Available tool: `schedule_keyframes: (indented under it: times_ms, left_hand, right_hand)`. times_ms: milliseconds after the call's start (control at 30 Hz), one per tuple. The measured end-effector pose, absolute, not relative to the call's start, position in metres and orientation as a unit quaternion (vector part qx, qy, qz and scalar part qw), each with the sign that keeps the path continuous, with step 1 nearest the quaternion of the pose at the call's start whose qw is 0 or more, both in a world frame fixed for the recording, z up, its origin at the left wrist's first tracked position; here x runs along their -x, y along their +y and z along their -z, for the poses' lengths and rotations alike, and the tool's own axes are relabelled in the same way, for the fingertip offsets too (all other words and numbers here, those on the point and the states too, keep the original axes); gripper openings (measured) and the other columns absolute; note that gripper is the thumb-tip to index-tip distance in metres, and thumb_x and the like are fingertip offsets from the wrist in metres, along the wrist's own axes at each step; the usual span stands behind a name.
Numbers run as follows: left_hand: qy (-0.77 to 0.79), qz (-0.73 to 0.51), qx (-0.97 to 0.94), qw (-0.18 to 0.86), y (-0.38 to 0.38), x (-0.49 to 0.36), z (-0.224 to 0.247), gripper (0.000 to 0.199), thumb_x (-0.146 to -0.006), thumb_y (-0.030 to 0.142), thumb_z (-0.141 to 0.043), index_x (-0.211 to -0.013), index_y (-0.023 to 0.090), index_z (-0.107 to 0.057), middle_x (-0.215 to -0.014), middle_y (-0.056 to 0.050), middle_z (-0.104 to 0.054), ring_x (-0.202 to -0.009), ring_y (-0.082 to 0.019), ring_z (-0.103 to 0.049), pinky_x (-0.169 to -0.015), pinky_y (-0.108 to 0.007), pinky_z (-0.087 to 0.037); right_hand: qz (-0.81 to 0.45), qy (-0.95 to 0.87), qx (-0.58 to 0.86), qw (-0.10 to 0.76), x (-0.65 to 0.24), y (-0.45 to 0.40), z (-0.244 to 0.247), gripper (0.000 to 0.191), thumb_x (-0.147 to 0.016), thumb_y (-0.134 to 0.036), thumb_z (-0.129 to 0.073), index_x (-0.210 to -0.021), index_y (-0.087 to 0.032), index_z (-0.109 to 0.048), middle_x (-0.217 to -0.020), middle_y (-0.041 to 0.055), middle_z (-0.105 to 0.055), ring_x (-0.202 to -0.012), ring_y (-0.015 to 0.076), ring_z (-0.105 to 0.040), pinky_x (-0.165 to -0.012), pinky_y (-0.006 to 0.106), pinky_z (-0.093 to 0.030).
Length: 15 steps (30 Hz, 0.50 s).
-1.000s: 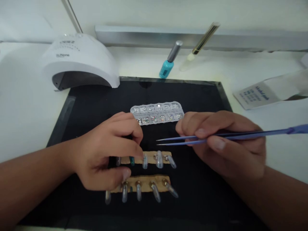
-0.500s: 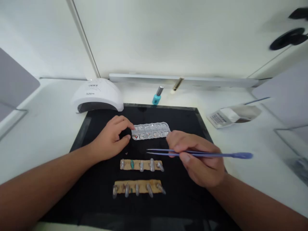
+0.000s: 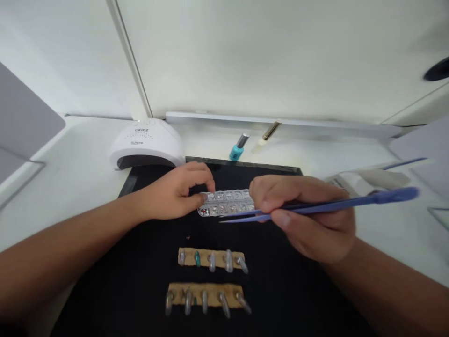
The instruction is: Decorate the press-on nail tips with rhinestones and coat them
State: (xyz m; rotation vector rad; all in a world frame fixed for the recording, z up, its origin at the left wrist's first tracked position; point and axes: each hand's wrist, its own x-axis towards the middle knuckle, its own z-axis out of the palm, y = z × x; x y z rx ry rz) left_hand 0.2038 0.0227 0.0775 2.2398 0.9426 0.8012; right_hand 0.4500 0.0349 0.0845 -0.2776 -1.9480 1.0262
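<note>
One gem tray [image 3: 226, 202] on mat [image 3: 280, 290], beyond two nail-tip strips [image 3: 220, 257] | right hand [image 3: 315, 229]: fingers clasped on tweezers [image 3: 319, 208], points slightly parted near tray's front edge | left hand [image 3: 178, 192]: fingers at tray's left end, cannot tell whether gripping | lamp [image 3: 147, 140] behind, left

1. This is a nail-art desk [image 3: 82, 164] with a black mat [image 3: 280, 290].
2. A nail-curing lamp [image 3: 149, 140] stands at the mat's far-left corner.
3. Turquoise nail polish [image 3: 236, 152] stands just beyond the mat.
4. A rhinestone case [image 3: 223, 208] and false nails [image 3: 229, 261] sit on it.
</note>
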Motion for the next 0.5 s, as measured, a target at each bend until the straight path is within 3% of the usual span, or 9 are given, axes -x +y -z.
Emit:
schedule_keyframes:
  times_ms: [267,500]
  left_hand:
    - [0.278,-0.224,-0.889,0.288,0.037,-0.195,-0.042,0.014,-0.084,0.027,-0.059,-0.091,0.015,-0.065,-0.098,-0.007,-0.064,-0.088,-0.020,-0.056,-0.083,-0.038,-0.042]
    - [0.291,-0.229,-0.876,0.309,0.040,-0.199,-0.043,0.012,-0.086,0.014,-0.053,-0.095,0.015,-0.062,-0.096,-0.006,-0.065,-0.088,-0.018,-0.056,-0.082,-0.034,-0.041]
  right_hand:
    - [-0.392,-0.829,0.126,0.377,-0.434,0.044,-0.066,0.015,-0.081,-0.005,-0.053,-0.081,-0.018,-0.061,-0.063,0.0006,-0.058,-0.057,0.0128,-0.057,-0.053,0.027,-0.046]
    - [-0.406,-0.820,0.175,0.364,-0.437,0.042,-0.060,0.019,-0.079,-0.004,-0.055,-0.085,-0.020,-0.063,-0.066,0.0022,-0.061,-0.060,0.0152,-0.060,-0.055,0.030,-0.052]
